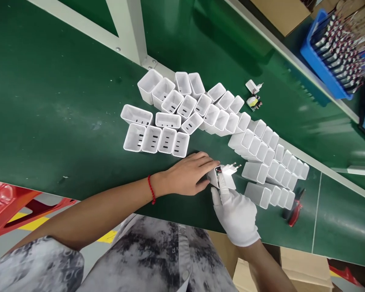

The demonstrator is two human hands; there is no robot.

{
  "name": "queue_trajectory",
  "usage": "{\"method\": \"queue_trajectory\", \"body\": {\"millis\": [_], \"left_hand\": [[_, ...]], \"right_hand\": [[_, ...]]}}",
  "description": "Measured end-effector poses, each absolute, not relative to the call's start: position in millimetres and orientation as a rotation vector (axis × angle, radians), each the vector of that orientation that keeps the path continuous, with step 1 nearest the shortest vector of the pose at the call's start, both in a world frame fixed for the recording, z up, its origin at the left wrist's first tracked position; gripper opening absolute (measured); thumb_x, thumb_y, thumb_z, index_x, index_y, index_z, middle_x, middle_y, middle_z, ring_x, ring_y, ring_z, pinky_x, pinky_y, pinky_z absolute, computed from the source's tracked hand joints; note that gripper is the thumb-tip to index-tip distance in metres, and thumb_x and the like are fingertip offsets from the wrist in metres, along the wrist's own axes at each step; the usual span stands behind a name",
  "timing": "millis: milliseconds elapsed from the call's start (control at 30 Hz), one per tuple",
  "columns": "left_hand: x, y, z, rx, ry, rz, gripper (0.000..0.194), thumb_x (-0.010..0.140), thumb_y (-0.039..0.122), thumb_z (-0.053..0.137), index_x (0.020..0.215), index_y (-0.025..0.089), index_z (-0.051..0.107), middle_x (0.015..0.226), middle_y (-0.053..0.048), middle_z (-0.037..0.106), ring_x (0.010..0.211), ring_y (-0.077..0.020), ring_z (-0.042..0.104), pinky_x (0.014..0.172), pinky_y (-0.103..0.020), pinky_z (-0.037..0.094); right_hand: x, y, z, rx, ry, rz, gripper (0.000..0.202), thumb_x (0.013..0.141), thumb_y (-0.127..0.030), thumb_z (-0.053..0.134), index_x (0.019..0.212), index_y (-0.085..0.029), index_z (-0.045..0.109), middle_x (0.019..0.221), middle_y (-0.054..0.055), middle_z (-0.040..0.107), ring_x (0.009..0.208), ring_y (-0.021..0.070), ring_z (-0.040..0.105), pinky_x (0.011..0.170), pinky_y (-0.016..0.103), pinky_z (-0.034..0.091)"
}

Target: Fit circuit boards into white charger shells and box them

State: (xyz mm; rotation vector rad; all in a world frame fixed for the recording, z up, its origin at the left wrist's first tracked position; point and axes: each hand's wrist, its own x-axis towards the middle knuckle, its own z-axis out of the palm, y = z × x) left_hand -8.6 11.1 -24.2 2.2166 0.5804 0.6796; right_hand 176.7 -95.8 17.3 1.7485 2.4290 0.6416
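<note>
White plastic casing, left of pliers: prob. light, stiff, slick; board inside likely fragile. L hand grips casing; R gloved hand at opening, can't tell if gripping. Best hold: outer walls.

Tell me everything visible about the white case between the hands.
The white case is a boxy shell that looks like plastic. It lies on its side over the green table, open end facing right, small electronic parts showing. The bare left hand grips it; the gloved right hand has a finger at its opening, beside a white plug piece with two pins.
</note>
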Motion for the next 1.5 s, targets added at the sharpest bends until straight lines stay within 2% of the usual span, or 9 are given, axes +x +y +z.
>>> {"method": "queue_trajectory", "body": {"millis": [167,300,600,767,833,967,1133,1267,1500], "left_hand": [[-9,11,-24,2.248,0.568,0.654,0.044,0.093,0.021,0.058,0.134,0.01,0.049,0.129,-0.015,0.061,0.125,-0.0304,0.05,0.106,-0.046,0.048],[-9,11,-26,2.267,0.579,0.646,0.043,0.093,0.024,0.06,0.133,0.01,0.05,0.13,-0.015,0.062,0.126,-0.0309,0.05,0.104,-0.046,0.05],[-9,11,-26,2.259,0.582,0.645,0.044,0.092,0.019,0.059,0.134,0.009,0.05,0.129,-0.015,0.062,0.125,-0.0303,0.05,0.104,-0.045,0.049],[-11,11,-23,2.246,0.555,0.639,0.044,0.091,0.019,0.059,0.134,0.011,0.051,0.128,-0.015,0.063,0.125,-0.0306,0.05,0.105,-0.046,0.049],[-11,11,-22,2.253,0.529,0.627,0.044,0.09,0.019,0.061,0.133,0.013,0.053,0.124,-0.014,0.065,0.125,-0.0314,0.05,0.105,-0.048,0.049],[-12,12,-19,2.169,0.567,0.643,0.044,0.095,0.022,0.056,0.138,0.015,0.049,0.125,-0.014,0.064,0.126,-0.0296,0.05,0.105,-0.046,0.05],[-15,11,-19,1.982,0.678,0.645,0.046,0.1,0.031,0.052,0.142,0.015,0.043,0.129,-0.014,0.06,0.125,-0.0265,0.055,0.102,-0.043,0.054],[-14,9,-25,2.041,0.709,0.655,0.041,0.099,0.028,0.051,0.139,0.017,0.047,0.131,-0.014,0.06,0.127,-0.0286,0.055,0.104,-0.046,0.053],[-11,9,-27,2.062,0.756,0.685,0.036,0.098,0.025,0.051,0.133,0.02,0.053,0.126,-0.01,0.063,0.121,-0.0263,0.06,0.1,-0.041,0.056]], "right_hand": [[182,-98,6,1.971,2.624,0.389,0.049,0.096,-0.035,0.058,0.139,-0.013,0.049,0.06,-0.001,0.062,0.048,0.0169,0.055,0.048,0.029,0.038],[185,-102,-1,2.126,2.78,0.335,0.068,0.091,-0.023,0.067,0.151,-0.019,0.036,0.078,0.001,0.074,0.061,0.0161,0.066,0.059,0.026,0.051],[185,-100,-6,2.057,2.643,0.494,0.071,0.09,-0.02,0.065,0.153,-0.021,0.034,0.057,-0.005,0.056,0.046,0.014,0.051,0.048,0.025,0.04],[179,-103,-8,2.289,2.636,0.387,0.066,0.085,-0.039,0.073,0.144,-0.026,0.047,0.103,0.011,0.068,0.084,0.0248,0.069,0.068,0.034,0.057],[176,-99,-10,2.439,2.614,0.38,0.061,0.082,-0.042,0.075,0.136,-0.023,0.054,0.108,0.013,0.069,0.088,0.0271,0.07,0.072,0.037,0.059],[174,-83,-1,2.942,2.386,-0.269,0.032,0.086,-0.04,0.071,0.11,-0.018,0.067,0.091,0.008,0.074,0.077,0.0222,0.071,0.071,0.034,0.059],[197,-59,41,3.495,1.94,-1.464,0.039,0.095,-0.052,0.051,0.115,-0.021,0.064,0.109,0.01,0.071,0.092,0.0236,0.071,0.075,0.039,0.06],[220,-42,64,3.347,1.931,-1.753,0.048,0.1,-0.056,0.033,0.112,-0.024,0.067,0.099,0.009,0.072,0.077,0.0204,0.069,0.061,0.035,0.059],[232,-29,70,3.288,1.661,-2.291,0.041,0.093,-0.06,0.05,0.098,-0.026,0.073,0.088,0.005,0.073,0.074,0.0179,0.068,0.059,0.03,0.059]]}}
